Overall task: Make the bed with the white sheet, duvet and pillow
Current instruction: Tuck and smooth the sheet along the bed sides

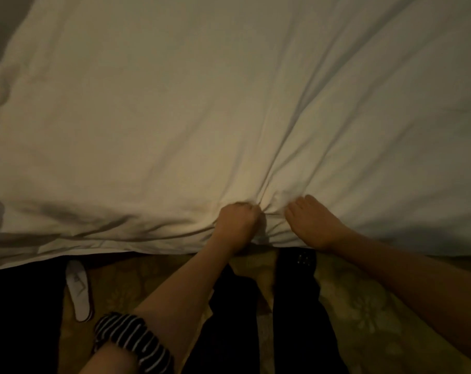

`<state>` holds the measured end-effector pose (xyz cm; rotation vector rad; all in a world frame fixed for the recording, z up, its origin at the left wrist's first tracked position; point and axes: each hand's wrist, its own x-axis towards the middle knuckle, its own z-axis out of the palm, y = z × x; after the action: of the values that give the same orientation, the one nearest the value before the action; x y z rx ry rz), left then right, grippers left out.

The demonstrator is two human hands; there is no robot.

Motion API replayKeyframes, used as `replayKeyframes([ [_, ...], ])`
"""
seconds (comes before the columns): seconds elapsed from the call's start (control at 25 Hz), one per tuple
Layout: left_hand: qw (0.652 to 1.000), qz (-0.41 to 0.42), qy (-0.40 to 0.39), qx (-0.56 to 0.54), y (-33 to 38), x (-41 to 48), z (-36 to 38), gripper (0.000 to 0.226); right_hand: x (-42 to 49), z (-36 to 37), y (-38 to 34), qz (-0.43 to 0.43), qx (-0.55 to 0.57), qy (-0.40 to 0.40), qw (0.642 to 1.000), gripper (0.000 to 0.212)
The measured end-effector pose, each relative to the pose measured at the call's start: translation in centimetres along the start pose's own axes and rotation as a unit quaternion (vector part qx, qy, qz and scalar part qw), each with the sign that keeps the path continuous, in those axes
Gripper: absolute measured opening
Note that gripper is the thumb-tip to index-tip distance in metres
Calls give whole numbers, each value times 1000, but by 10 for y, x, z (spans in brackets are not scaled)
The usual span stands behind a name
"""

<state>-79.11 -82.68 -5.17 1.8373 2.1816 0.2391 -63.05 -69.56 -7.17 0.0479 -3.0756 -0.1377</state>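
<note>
- White creased cloth (202, 117), soft bed linen, covers the whole bed and fills most of the view. Its near edge hangs toward the person. Whether it is the sheet or the duvet cannot be told.
- The left hand (237, 221) sits at the cloth's near edge, right of its middle. Its fingers are curled into a fist around a gathered bunch of the fabric. Long creases fan out across the cloth from that bunch.
- The right hand (312, 225) lies on the cloth just beside the bunch, palm down. Its fingertips sink into the folds, so whether they pinch the fabric or only press it cannot be told.
- A black-and-white striped sleeve (132, 340) is pushed up the left forearm, well below the cloth's edge.
- A white flat slipper (78, 291) lies just below the cloth's near edge, toward its left side.
- Yellowish flower-patterned carpet (364, 306) lies below the cloth's edge, with the person's black trouser legs (296, 306) over it.
</note>
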Motion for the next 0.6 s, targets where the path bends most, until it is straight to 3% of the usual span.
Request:
replayKeyframes([
  [0.08, 999, 44, -22, -19, 7, -11, 1, 11, -22, -3, 1, -51, 45, 2, 998, 23],
  [0.2, 998, 38, -36, -33, 23, -13, -2, 17, -41, -6, 1, -63, 65, -16, 996, 25],
  [0.32, 979, -36, -195, 55, 34, 8, -11, 25, -32, -2, 3, -61, 50, -40, 996, 28],
  [0.4, 965, -64, -248, 56, 33, 10, -12, 30, -30, -2, 4, -56, 66, -41, 995, 26],
  [0.48, 972, -45, -232, 9, 24, 1, -22, 36, -29, -9, 6, -37, 93, -51, 994, 19],
  [0.6, 997, 10, -67, -46, -5, -12, -41, 35, -12, -28, 13, 49, 132, -22, 990, 21],
])
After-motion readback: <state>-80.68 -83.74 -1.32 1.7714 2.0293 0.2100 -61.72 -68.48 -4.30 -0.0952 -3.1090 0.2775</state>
